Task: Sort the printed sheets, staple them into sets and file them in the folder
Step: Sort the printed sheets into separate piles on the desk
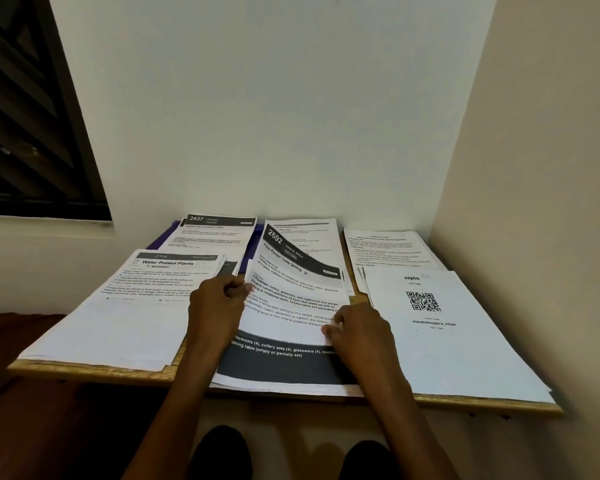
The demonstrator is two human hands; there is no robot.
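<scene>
We lift the top sheet off the middle stack on the bench: left hand and right hand pinch opposite side edges. Thin, floppy paper; we judge edge grips best.

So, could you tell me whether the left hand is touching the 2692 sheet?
Touching: the head view shows the left hand pinching the left edge of the 2692 sheet.
</scene>
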